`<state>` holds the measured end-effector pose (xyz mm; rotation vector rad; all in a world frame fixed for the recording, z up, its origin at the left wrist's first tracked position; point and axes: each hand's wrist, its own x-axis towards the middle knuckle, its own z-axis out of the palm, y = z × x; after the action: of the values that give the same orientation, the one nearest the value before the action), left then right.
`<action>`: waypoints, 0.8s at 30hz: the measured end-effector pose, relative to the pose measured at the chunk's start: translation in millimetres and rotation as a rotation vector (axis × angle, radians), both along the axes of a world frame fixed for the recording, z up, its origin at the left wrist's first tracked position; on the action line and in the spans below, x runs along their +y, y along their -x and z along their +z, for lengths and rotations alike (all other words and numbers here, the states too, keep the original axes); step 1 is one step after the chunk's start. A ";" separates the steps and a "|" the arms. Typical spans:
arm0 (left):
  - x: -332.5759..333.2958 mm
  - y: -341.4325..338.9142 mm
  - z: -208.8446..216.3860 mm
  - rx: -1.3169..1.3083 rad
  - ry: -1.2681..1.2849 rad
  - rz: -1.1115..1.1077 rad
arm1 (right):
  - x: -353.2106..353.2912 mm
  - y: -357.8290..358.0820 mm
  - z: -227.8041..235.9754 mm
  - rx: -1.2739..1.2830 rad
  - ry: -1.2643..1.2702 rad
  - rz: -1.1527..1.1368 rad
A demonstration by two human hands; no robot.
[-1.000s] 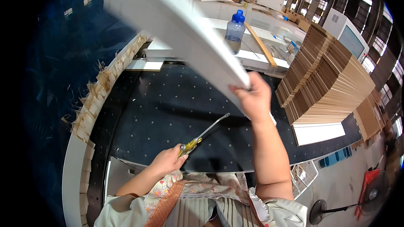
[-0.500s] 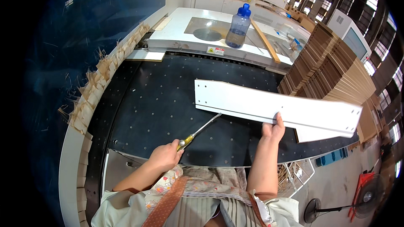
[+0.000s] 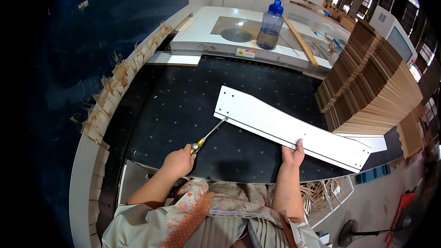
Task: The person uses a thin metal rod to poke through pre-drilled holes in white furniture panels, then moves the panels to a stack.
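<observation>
My left hand (image 3: 180, 160) is closed around the yellow handle of a screwdriver (image 3: 210, 134). Its thin metal shaft points up and right, and the tip meets the near edge of a white panel (image 3: 271, 121) close to the panel's left end. Small dark holes mark both ends of this long panel, and a dark groove runs along its near side. My right hand (image 3: 293, 153) grips the panel's near edge right of the middle, thumb on top, the other fingers partly hidden beneath. The panel slants down to the right above a black table with small studs.
Another white board (image 3: 374, 142) lies partly under the panel. Tall stacks of brown boards (image 3: 363, 78) stand at the right. A blue-capped bottle (image 3: 270, 27) rests on the white machine (image 3: 206, 41) behind. Frayed strips (image 3: 119, 78) line the left side; a fan (image 3: 351, 233) stands lower right.
The panel has turned so that its right end is nearer to me. The screwdriver tip has moved left and now reaches the panel's edge by its left end. The view has shifted slightly.
</observation>
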<state>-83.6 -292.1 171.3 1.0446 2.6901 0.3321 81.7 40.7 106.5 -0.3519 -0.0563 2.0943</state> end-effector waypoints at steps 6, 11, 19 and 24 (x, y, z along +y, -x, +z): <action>5.2 5.0 -0.7 0.013 -0.004 0.006 | 0.1 -0.7 0.9 -0.002 0.032 -0.015; 6.9 8.7 -0.4 -0.006 -0.007 0.026 | -1.2 -1.1 4.3 -0.018 0.055 -0.033; 2.5 15.9 -3.9 0.004 -0.044 0.031 | -3.0 -2.0 6.5 -0.041 0.043 -0.040; -0.9 21.2 -4.4 0.012 -0.046 0.052 | -4.6 -1.6 7.4 -0.060 0.061 -0.054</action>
<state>-104.8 -293.0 166.8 0.9931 2.7369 0.3995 83.2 36.1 114.0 -0.4480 -0.0188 2.0354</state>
